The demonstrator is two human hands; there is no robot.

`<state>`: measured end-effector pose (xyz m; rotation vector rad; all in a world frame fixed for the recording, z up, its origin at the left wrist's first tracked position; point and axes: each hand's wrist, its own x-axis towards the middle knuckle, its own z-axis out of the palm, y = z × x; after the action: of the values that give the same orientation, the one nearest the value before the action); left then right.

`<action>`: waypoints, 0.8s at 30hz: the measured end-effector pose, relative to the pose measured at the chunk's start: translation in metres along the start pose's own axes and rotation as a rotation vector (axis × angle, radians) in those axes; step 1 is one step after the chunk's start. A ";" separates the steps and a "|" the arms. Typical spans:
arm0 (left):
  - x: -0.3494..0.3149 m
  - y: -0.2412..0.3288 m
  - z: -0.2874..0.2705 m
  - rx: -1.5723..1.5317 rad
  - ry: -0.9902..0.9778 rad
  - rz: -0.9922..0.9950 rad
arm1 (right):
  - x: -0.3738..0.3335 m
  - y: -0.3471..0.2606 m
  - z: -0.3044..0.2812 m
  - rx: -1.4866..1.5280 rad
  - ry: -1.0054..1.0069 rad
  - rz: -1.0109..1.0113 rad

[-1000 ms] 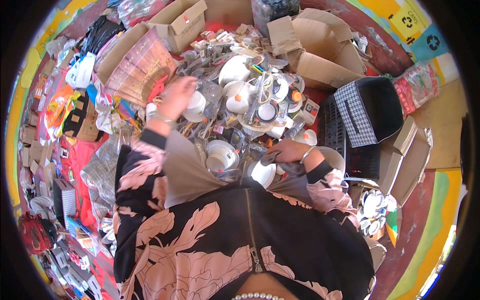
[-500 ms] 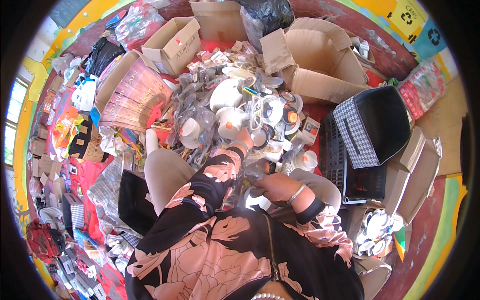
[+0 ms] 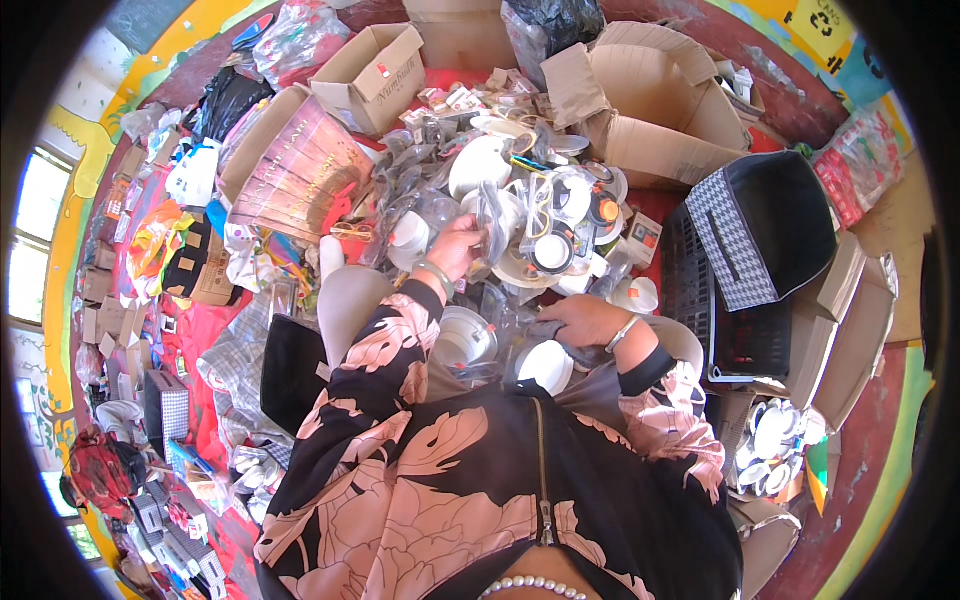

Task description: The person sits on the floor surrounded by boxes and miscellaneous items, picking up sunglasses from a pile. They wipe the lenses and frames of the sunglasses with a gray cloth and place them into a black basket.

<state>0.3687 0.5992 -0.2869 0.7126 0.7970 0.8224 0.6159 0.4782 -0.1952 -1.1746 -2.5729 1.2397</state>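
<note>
My left hand point(image 3: 456, 248) reaches into a heap of plastic-wrapped wares, its fingers closed on a strip of crumpled clear plastic wrap point(image 3: 492, 225). Below it, between my legs, a white bowl point(image 3: 463, 337) with an orange label lies tilted, its hollow side showing. My right hand point(image 3: 588, 320) is closed at the edge of some greyish plastic film; what lies under its fingers is partly hidden. A round white piece point(image 3: 546, 366) sits just under that hand. White plates point(image 3: 478, 166) and a round black-rimmed white piece point(image 3: 552, 253) lie farther up the heap.
Open cardboard boxes point(image 3: 372, 82) and a large torn carton point(image 3: 655, 95) stand beyond the heap. On the right are a black crate point(image 3: 690, 290) and a black bin with a checked side point(image 3: 745, 235). At left stands a pink printed box point(image 3: 295, 180); a black box point(image 3: 292, 375) rests beside my leg.
My left hand has drawn back toward the left and now holds clear plastic wrap. A white bowl shows between my legs where it did not before. My right hand stays low; the view has shifted slightly.
</note>
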 end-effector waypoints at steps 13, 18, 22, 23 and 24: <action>-0.131 0.067 0.057 -0.425 -0.153 0.292 | -0.021 -0.057 -0.024 1.087 1.092 -0.337; -0.149 0.076 0.103 -0.352 -0.143 0.390 | -0.022 -0.108 0.001 0.149 1.344 -0.208; -0.159 0.065 0.123 -0.425 -0.302 0.302 | 0.001 -0.139 0.026 -0.560 1.059 -0.409; -0.166 0.058 0.133 -0.437 -0.363 0.305 | 0.006 -0.140 0.029 -0.506 1.023 -0.395; -0.168 0.052 0.132 -0.443 -0.383 0.311 | 0.007 -0.143 0.027 -0.446 1.060 -0.359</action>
<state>0.3867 0.4527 -0.1237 0.5751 0.1467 1.0590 0.5145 0.4093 -0.1171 -0.9458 -2.0536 -0.0948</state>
